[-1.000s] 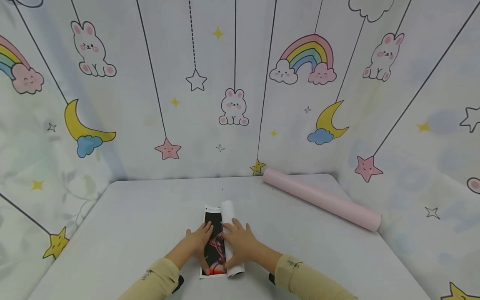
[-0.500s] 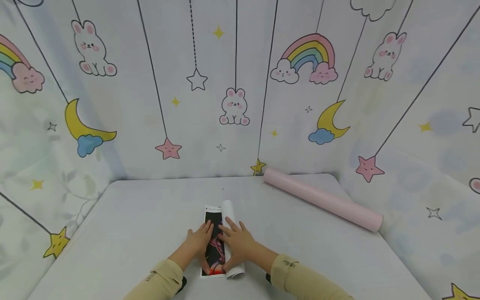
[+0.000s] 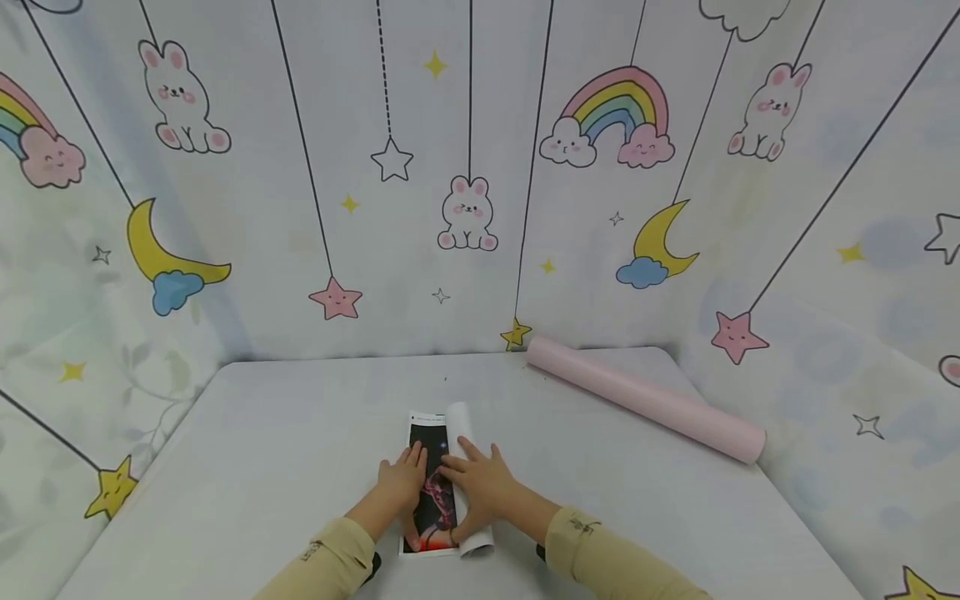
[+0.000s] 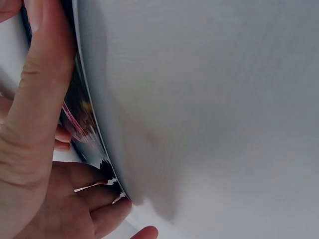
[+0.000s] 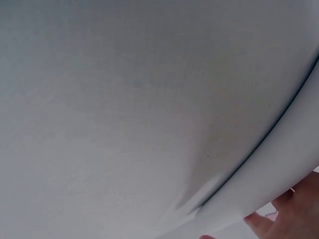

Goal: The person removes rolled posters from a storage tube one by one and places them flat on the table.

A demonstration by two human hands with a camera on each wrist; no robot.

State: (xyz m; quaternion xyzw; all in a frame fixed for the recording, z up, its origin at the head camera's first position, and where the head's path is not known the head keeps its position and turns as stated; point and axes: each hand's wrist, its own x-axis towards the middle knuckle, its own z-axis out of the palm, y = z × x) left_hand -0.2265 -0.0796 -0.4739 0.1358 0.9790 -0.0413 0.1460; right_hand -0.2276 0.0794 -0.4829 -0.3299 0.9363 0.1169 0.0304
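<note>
A poster (image 3: 431, 437) with a dark picture and white border lies partly unrolled on the table, its right part still curled into a white roll (image 3: 458, 421). My left hand (image 3: 401, 483) rests on the poster's left side with fingers extended. In the left wrist view, the thumb and fingertips of that left hand (image 4: 32, 114) lie along the poster's edge. Spread over the roll, my right hand (image 3: 486, 487) touches it, fingertips reaching onto the picture and thumb near the close end. The right wrist view shows the roll's white outer side (image 5: 279, 149) with fingers (image 5: 294, 214) beyond it.
A long pale pink roll (image 3: 645, 400) lies slanted across the table's back right. The white table (image 3: 300, 433) meets a cloth backdrop (image 3: 390, 250) printed with rabbits, stars, moons and rainbows at the back and sides.
The white roll has shifted slightly right, so a wider strip of the dark picture shows. My right hand moved a little left, then back right with the roll; the left hand stays on its side.
</note>
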